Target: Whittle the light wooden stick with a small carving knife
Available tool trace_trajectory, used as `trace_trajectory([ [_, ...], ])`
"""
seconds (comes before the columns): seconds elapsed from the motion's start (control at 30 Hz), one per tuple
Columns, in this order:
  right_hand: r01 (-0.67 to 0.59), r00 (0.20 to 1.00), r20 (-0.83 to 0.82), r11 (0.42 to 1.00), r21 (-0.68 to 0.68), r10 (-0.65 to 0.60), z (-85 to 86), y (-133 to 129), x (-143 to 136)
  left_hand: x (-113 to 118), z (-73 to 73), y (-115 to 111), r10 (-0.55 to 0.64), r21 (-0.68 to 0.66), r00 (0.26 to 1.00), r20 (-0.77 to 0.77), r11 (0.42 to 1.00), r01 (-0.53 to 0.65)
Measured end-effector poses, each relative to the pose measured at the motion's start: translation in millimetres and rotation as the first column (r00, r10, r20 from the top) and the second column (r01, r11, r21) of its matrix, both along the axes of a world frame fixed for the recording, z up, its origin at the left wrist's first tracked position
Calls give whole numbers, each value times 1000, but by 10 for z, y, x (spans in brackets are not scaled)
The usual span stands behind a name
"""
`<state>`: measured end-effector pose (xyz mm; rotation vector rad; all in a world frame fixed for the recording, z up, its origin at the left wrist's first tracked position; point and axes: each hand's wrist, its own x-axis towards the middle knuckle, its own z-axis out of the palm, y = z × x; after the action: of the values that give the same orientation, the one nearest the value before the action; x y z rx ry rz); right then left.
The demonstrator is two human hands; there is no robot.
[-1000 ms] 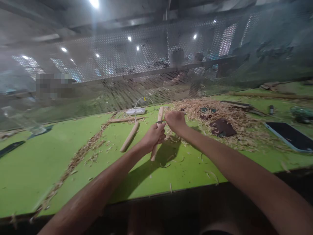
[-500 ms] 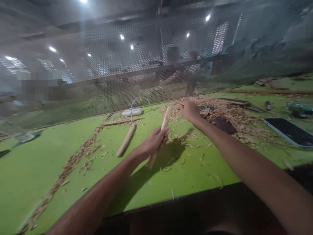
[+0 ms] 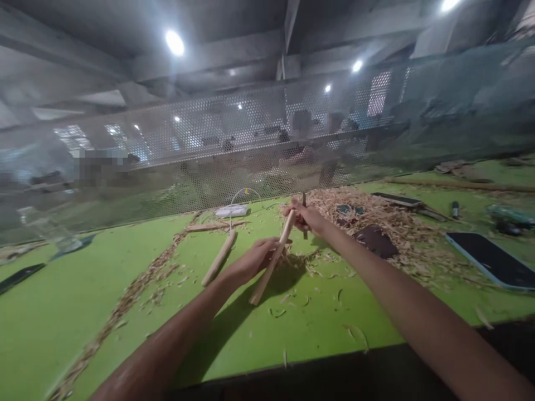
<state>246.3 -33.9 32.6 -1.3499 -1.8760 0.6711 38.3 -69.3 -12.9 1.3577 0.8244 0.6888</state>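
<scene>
A pale wooden stick (image 3: 271,271) slants across my left hand (image 3: 259,257), which has loosened around it, some fingers reaching behind the wood. At the stick's far end, my right hand (image 3: 308,218) touches or pinches the tip. A thin, dark, blade-like tool (image 3: 305,234) stands upright in that same hand, its ends showing above and below the fingers. Left of the hands, a second, rounded wooden stick (image 3: 219,259) lies on the green tabletop (image 3: 175,328).
Wood shavings (image 3: 405,228) are heaped at the right, with a dark brown piece (image 3: 376,241) among them. A phone (image 3: 493,259) lies further right. A white object with a cable (image 3: 232,211) sits near the mesh screen (image 3: 251,161). A clear bottle (image 3: 54,231) is far left.
My right hand has come left from the shavings to the stick's far end, and the dark tool now shows. My left hand's grip has loosened. The view has tilted up.
</scene>
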Motion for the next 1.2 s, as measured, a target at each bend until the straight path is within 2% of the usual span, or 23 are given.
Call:
trace_trajectory([
  [0.1, -198, 954, -262, 965, -174, 149, -14, 9, 1, -1, 31, 11, -29, 6, 998, -48, 1000, 30],
  [0.27, -336, 875, -433, 915, -221, 216, -135, 53, -61, 91, 49, 14, -125, 20, 989, -73, 992, 127],
  [0.33, -316, 865, -463, 928, -198, 195, -162, 71, -93, 174, -12, 7, -76, 45, 995, -68, 996, 79],
  [0.4, -180, 888, -450, 972, -150, 95, -185, 105, -98, 258, -105, -14, 19, 51, 1000, -18, 999, -18],
  [0.47, 43, 935, -351, 998, -54, -59, -211, 143, -72, 316, -201, -46, 87, 11, 994, 66, 996, -88],
  [0.53, 208, 971, -138, 973, 101, -193, -238, 158, -48, 338, -274, -80, 108, -11, 986, 126, 994, -108],
  [0.57, 221, 974, 3, 959, 176, -225, -249, 151, -50, 337, -299, -94, 111, -7, 983, 146, 994, -112],
  [0.63, 147, 925, 309, 957, 248, -222, -262, 108, -101, 323, -328, -108, 110, 23, 981, 163, 993, -115],
  [0.7, 59, 812, 554, 969, 239, -186, -266, 41, -208, 306, -339, -106, 117, 64, 980, 160, 990, -128],
  [0.77, 29, 707, 684, 974, 225, -179, -269, -23, -332, 294, -344, -96, 143, 95, 978, 153, 983, -158],
  [0.87, 21, 645, 737, 969, 246, -201, -283, -71, -459, 294, -339, -84, 197, 95, 968, 158, 972, -213],
  [1.07, 55, 600, 763, 963, 262, -242, -296, -46, -466, 338, -310, -88, 223, 59, 965, 136, 971, -233],
  [1.2, 54, 595, 749, 945, 324, -291, -295, -27, -436, 361, -309, -85, 209, 4, 956, 207, 977, -214],
])
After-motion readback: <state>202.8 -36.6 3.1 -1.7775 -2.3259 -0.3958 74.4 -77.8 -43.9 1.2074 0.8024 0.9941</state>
